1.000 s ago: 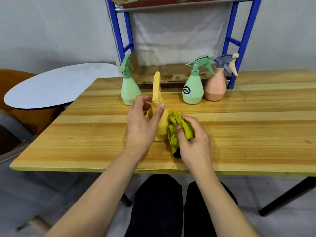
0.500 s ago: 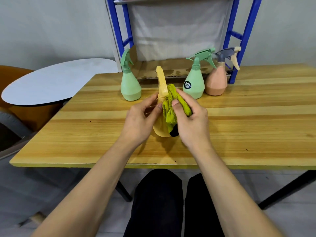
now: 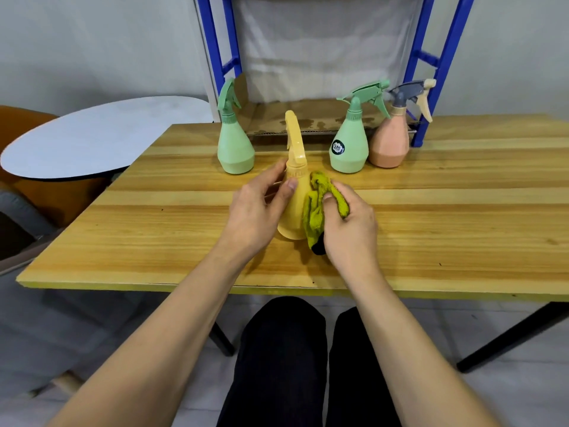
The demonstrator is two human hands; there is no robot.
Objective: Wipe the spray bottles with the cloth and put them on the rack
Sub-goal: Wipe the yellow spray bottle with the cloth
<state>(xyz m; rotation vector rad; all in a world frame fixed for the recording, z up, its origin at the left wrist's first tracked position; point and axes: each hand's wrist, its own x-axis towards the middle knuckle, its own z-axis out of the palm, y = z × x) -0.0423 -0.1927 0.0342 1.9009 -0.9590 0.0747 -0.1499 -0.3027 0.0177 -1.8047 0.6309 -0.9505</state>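
Tabletop scan, L to R. Round white side table [image 3: 92, 140] off the left edge, not involved. On the wooden table [image 3: 462, 211], back row near the blue rack [image 3: 215, 41]: plain green bottle [image 3: 235, 149] on the left, then a gap, then the green bottle w/ round sticker [image 3: 349, 146] and the peach bottle [image 3: 389, 143] just beside each other at the right post. All three upright, none on the rack yet.

Centre front: yellow bottle [image 3: 294, 208], upright, trigger head pointing away. Left hand [image 3: 255, 211] grips it, thumb across the neck and fingers curled round the far side. Right hand [image 3: 348, 223] holds the green cloth [image 3: 317, 211] bunched, fingers clamped on it, cloth pressed to the bottle's right flank.

Change vs half a sec ago: cloth then sat high, up by the neck and trigger; now it's lower, on the shoulder and body. A sec ago the cloth was only beside the bottle, at the base. So the wipe is underway, stroke running downward.

Meaning for task: first bottle mid-wipe, prob. only the right side covered so far; left side sits under the gripping hand, so a turn or regrip looks needed before racking. Three more bottles wait, so early days.
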